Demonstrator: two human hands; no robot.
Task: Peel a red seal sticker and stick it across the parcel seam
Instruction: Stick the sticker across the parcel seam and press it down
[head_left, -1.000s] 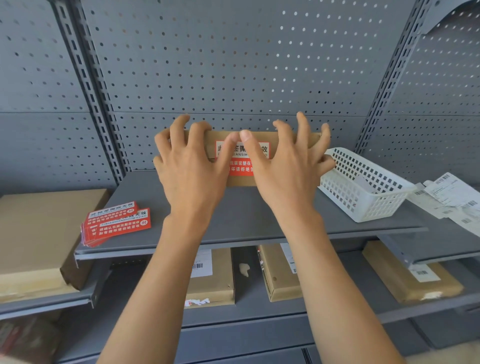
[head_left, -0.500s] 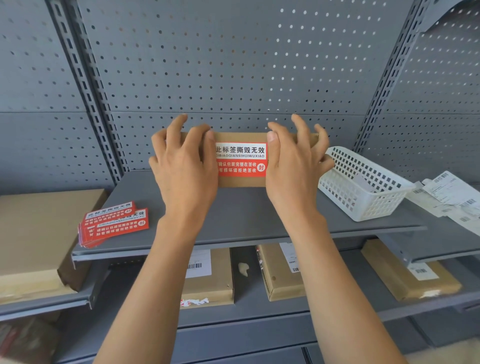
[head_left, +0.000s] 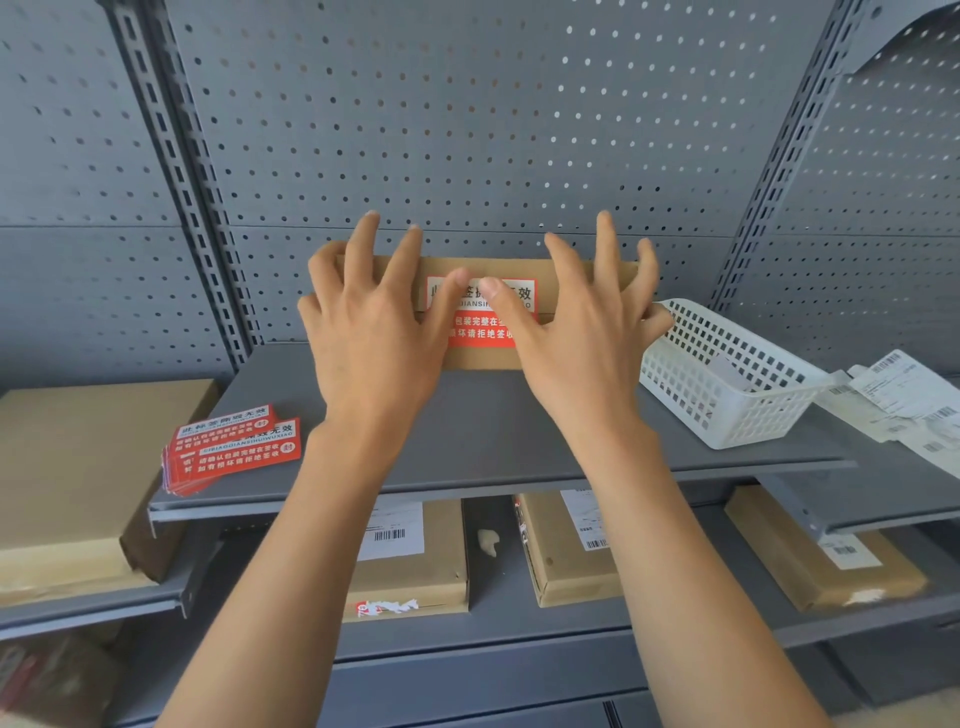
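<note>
A brown cardboard parcel (head_left: 483, 267) stands on edge at the back of the grey shelf (head_left: 493, 431), against the pegboard. A red and white seal sticker (head_left: 480, 330) lies across its front seam. My left hand (head_left: 374, 332) and my right hand (head_left: 582, 338) hold the parcel from both sides, fingers spread over its top edge. Both thumbs press on the sticker's upper middle, their tips almost touching. They hide part of the sticker's text. A stack of spare red seal stickers (head_left: 234, 449) lies at the shelf's front left.
A white plastic basket (head_left: 727, 374) sits on the shelf to the right of the parcel, with printed labels (head_left: 904, 400) beyond it. A large carton (head_left: 78, 467) fills the left shelf. Several labelled parcels (head_left: 410, 566) lie on the lower shelf.
Half a second ago my thumbs were at the sticker's two ends. They have slid inward and now meet over its middle, as they did a second ago. The parcel has not moved.
</note>
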